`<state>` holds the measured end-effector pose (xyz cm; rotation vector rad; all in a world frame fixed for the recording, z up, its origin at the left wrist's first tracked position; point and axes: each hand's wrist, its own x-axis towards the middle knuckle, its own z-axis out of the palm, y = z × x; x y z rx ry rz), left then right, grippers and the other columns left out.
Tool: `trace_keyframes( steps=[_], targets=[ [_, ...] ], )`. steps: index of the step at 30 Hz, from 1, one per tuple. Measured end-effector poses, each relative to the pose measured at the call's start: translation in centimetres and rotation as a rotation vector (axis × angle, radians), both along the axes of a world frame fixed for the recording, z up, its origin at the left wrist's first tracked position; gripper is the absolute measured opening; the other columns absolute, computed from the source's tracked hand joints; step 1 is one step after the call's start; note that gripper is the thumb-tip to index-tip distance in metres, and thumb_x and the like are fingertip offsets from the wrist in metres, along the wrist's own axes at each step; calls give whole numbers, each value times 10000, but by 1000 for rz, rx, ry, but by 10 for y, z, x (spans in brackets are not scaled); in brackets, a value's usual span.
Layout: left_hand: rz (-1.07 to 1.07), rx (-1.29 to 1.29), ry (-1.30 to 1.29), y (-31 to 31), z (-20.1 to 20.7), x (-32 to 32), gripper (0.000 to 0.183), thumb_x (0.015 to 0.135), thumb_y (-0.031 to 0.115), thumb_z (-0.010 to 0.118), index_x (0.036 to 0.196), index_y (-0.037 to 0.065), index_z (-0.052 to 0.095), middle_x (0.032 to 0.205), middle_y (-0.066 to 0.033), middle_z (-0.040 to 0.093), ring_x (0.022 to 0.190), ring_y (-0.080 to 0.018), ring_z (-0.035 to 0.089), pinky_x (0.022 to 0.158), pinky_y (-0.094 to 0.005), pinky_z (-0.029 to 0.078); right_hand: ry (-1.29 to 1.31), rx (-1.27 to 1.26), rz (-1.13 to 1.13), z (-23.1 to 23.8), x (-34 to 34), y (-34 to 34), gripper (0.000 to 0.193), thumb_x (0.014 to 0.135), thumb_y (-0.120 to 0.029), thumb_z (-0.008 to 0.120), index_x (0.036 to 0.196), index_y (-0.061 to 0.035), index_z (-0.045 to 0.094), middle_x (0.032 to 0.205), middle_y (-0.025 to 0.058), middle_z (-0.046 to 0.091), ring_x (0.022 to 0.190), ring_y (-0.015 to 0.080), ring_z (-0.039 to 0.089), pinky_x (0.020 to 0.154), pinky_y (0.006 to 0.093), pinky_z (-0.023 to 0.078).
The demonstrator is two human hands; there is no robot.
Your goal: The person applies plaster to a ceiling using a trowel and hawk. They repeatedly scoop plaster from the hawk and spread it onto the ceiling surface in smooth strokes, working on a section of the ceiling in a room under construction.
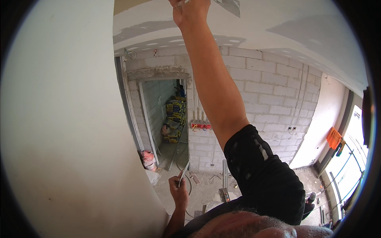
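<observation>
My right arm stretches up to the ceiling (pixel 258 23). At the top edge my right hand (pixel 191 11) is closed, partly cut off by the frame. A flat metal blade (pixel 231 5), like a plastering trowel's, shows just beside it, against the ceiling; its handle is out of sight. Lower down, my left hand (pixel 178 192) is wrapped round a thin grey flat tool (pixel 184 173), seen nearly edge-on, so I cannot tell its exact kind. That tool points up and away from me, apart from the smooth pale wall (pixel 63 119) on the left.
A block wall (pixel 262 89) with a doorway stands ahead; stacked yellow bags (pixel 174 113) lie beyond it. Another trowel (pixel 224 195) is below me, near a metal profile (pixel 225 172). Debris litters the floor (pixel 204 182). An orange cloth (pixel 333 138) hangs by the bright window at right.
</observation>
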<state>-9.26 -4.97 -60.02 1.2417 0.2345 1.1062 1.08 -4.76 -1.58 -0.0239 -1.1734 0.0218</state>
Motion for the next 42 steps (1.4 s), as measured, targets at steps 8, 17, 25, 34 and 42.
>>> trace_keyframes(
  steps=[8, 17, 25, 34, 42],
  targets=[
    [-4, -19, 4, -1, -1, 1, 181, 986, 68, 650, 1006, 71, 470, 907, 18, 413, 806, -87, 372, 748, -275, 362, 6, -21, -43, -2, -7, -2, 377, 1050, -238, 617, 1277, 37, 496, 1088, 137, 608, 973, 266, 646, 917, 438, 564],
    [-13, -35, 11, -2, 0, 0, 185, 979, 57, 651, 1007, 73, 469, 911, 19, 412, 807, -85, 372, 751, -274, 359, 57, -91, -52, -6, -15, 6, 402, 1057, -243, 605, 1278, 66, 471, 1094, 155, 620, 959, 271, 664, 899, 429, 577],
    [-2, -22, 1, -3, 2, 1, 183, 979, 50, 645, 998, 75, 464, 907, 20, 404, 810, -87, 368, 752, -277, 359, 24, -92, -13, -9, -21, 21, 465, 1053, -235, 608, 1338, 72, 405, 1141, 182, 609, 989, 291, 673, 897, 419, 597],
    [-4, -22, -17, 0, 0, 0, 177, 981, 45, 634, 989, 77, 460, 906, 20, 402, 814, -87, 366, 752, -279, 356, -37, -121, 18, -19, -35, 42, 510, 1049, -250, 613, 1335, 114, 397, 1168, 211, 603, 1012, 311, 677, 928, 426, 608],
    [45, -3, 28, 4, -11, 1, 181, 976, 56, 648, 1000, 73, 469, 911, 20, 409, 814, -87, 372, 754, -277, 365, -194, -251, -55, -42, -39, 49, 402, 1039, -279, 635, 1195, 75, 527, 1066, 177, 648, 986, 285, 684, 919, 423, 607]
  ],
)
